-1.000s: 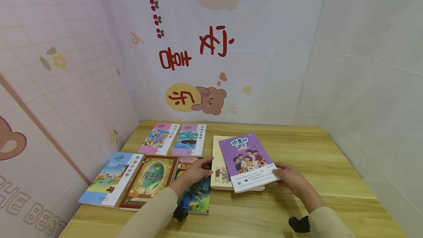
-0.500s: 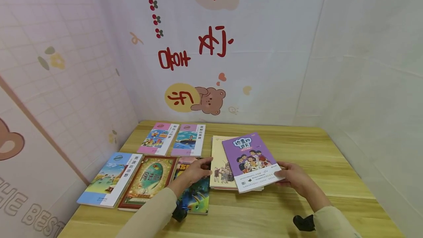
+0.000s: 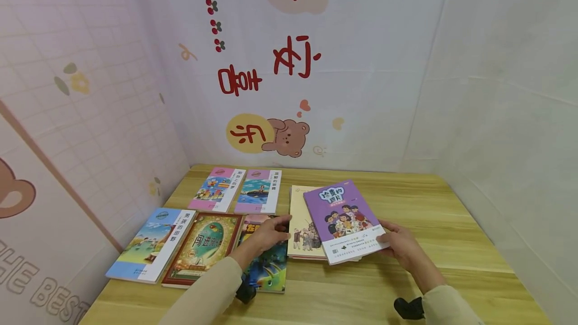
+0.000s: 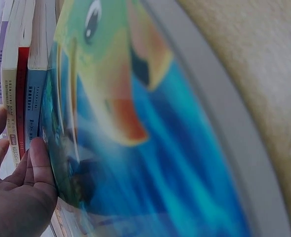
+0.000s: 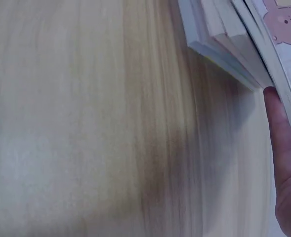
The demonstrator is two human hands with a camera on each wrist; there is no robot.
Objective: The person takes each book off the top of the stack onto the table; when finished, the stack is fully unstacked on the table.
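My right hand (image 3: 402,246) pinches the lower right corner of a purple book (image 3: 345,212) with a white band, thumb on its cover and fingers beneath. That book sits askew over a stack topped by a cream book (image 3: 303,234); in the right wrist view its edge tilts up from the page blocks (image 5: 219,37) below. My left hand (image 3: 271,234) rests with loosely extended fingers at the stack's left side. In the left wrist view, its fingers touch the cream, red and blue spines (image 4: 35,103). A colourful book (image 3: 271,270) lies under the left forearm.
Left of the stack, a brown-framed book (image 3: 205,245) and a blue book (image 3: 146,245) lie flat in a row. Behind them lie a pink book (image 3: 217,189) and a lilac book (image 3: 259,192). Printed cloth walls (image 3: 361,64) enclose the wooden table (image 3: 433,214).
The purple book has shifted slightly to the right in my right hand, showing a bit more of the cream book. My left hand stays at the stack's spines.
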